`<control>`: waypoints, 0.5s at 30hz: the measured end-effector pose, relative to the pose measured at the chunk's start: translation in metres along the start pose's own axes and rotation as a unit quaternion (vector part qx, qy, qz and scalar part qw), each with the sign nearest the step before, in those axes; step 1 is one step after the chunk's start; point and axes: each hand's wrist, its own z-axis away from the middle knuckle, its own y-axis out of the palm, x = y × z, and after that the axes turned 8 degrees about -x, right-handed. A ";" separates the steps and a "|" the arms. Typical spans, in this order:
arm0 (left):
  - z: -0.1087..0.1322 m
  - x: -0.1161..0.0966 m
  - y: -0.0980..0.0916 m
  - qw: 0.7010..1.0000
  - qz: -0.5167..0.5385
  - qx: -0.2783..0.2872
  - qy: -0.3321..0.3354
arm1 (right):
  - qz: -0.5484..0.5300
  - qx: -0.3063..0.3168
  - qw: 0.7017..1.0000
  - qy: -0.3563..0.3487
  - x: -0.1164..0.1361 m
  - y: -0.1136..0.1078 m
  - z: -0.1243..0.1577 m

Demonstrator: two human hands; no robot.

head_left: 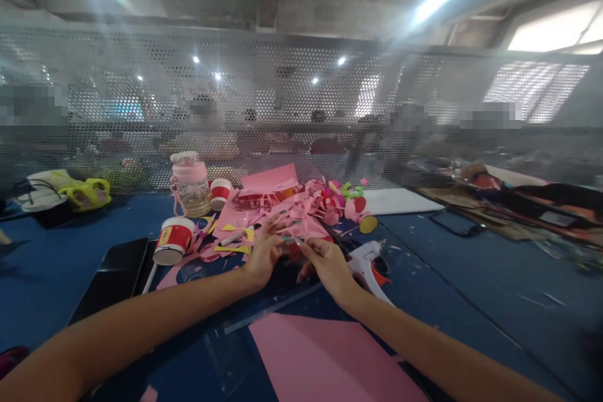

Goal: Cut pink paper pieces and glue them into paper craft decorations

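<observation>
Both my hands meet over a blue table (471,276) in front of a heap of pink paper scraps (287,207). My left hand (266,250) has its fingers partly spread, fingertips resting on a pink scrap. My right hand (327,264) is curled in a pinch on a thin stick-like thing with a teal tip (288,239); it is too small to name. Something red lies under the hands. A white glue gun with an orange trigger (370,264) lies just right of my right hand.
A large pink sheet (325,358) lies near me. A red-and-white paper cup (173,240), a second cup (219,193), a pink-lidded bottle (190,183) and a black tablet (115,273) stand left. A white sheet (398,201) lies behind. A perforated metal screen (301,94) closes the back; people sit beyond it.
</observation>
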 end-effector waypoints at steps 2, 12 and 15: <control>0.001 0.001 -0.001 0.998 -0.035 -0.016 0.042 | -0.004 -0.007 1.000 0.002 0.001 0.001 0.002; 0.007 0.001 -0.003 0.977 -0.129 0.067 0.155 | -0.012 -0.012 1.000 0.005 -0.001 0.003 0.005; 0.009 -0.001 0.000 0.981 -0.128 0.088 0.117 | -0.013 -0.012 1.000 0.012 0.000 0.004 0.006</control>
